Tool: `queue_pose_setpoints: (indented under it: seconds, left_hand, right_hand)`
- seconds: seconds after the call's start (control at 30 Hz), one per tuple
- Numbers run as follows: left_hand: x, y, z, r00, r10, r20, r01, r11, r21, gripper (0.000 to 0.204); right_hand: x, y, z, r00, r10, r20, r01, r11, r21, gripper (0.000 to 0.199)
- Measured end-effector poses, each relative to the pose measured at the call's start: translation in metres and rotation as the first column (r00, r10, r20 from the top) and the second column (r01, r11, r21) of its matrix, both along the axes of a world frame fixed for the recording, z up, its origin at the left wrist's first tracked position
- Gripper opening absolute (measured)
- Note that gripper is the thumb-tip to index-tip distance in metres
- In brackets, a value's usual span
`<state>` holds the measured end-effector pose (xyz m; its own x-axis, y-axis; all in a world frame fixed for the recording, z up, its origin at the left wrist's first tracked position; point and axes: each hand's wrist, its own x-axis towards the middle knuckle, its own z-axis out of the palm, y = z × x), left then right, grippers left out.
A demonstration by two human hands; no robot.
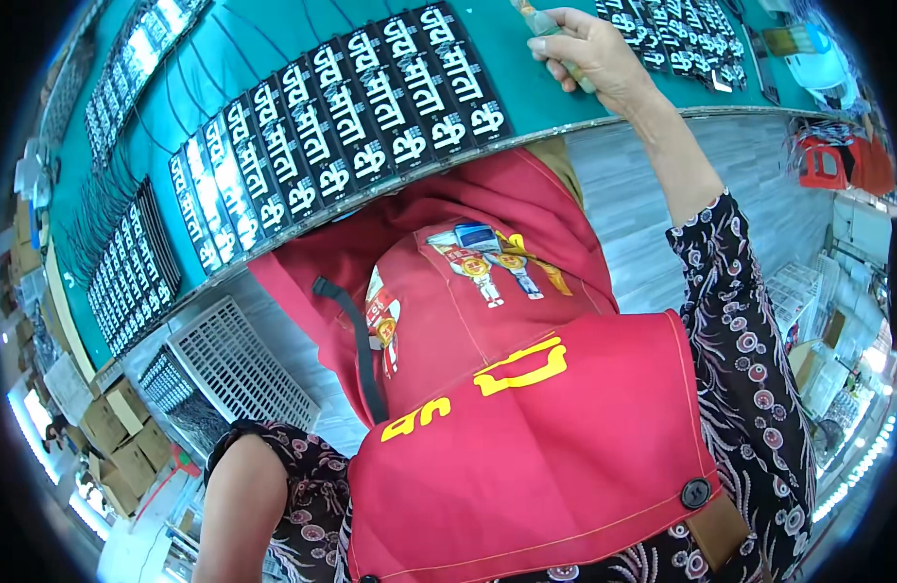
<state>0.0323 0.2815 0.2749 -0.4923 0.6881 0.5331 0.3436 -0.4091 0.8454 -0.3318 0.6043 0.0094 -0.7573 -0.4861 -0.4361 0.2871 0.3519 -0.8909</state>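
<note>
The right hand (604, 66) is up at the far edge of the view, over the green tabletop (555, 109), with thumb and fingers pinching a slim, pale tool (538, 19). One end of the tool pokes out past the fingertips and the other shows below the palm; its exact kind is too small to tell. The left hand is out of view, so I cannot tell how its fingers stand; only a bare forearm (240, 505) shows at the lower left.

To the left of the right hand, well apart from it, black strips (346, 107) with white characters lie side by side in a slanting row along the near edge of the tabletop. A few toward the left end shine with glare. Thin dark wires (181, 87) stretch across the green surface behind them. Another batch of strips (133, 267) lies close together at the left, and a further batch (142, 68) lies at the upper left. More black pieces (677, 39) are to the right of the hand.

The person wears a red apron (536, 428) with yellow print — over dark patterned sleeves (745, 340). Below the tabletop stands a white plastic crate (240, 360), with cardboard boxes (128, 432) farther left. A red stool (823, 163) is at the right.
</note>
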Motion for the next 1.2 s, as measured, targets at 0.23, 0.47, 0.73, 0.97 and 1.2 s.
queue_pose_setpoints:
  seconds: [0.23,0.47,0.73,0.97,1.2]
  left_hand:
    - [-0.001,-0.006,0.009,0.998,0.069,0.004,-0.069,0.995,-0.072,0.02]
    - [-0.027,0.002,0.0,0.994,0.108,-0.024,-0.11,0.988,-0.104,0.019]
    - [-0.063,0.014,-0.014,0.988,0.138,-0.066,-0.146,0.981,-0.13,0.018]
    - [-0.114,-0.002,-0.078,0.998,0.06,-0.019,-0.061,0.993,-0.098,0.028]
    - [-0.03,-0.071,-0.172,0.026,0.975,0.221,-0.746,0.166,-0.645,0.043]
  right_hand:
    - [-0.001,-0.006,-0.004,1.0,-0.013,0.002,0.013,1.0,0.0,0.024]
    - [-0.001,-0.014,0.007,0.999,-0.026,-0.023,0.027,0.999,0.038,0.028]
    - [-0.011,-0.006,-0.007,1.0,0.014,-0.014,-0.014,1.0,0.012,0.038]
    - [0.003,-0.02,-0.001,0.94,0.163,-0.3,-0.099,0.971,0.219,0.032]
    - [0.035,-0.064,0.016,0.969,0.116,-0.219,-0.08,0.983,0.167,0.031]
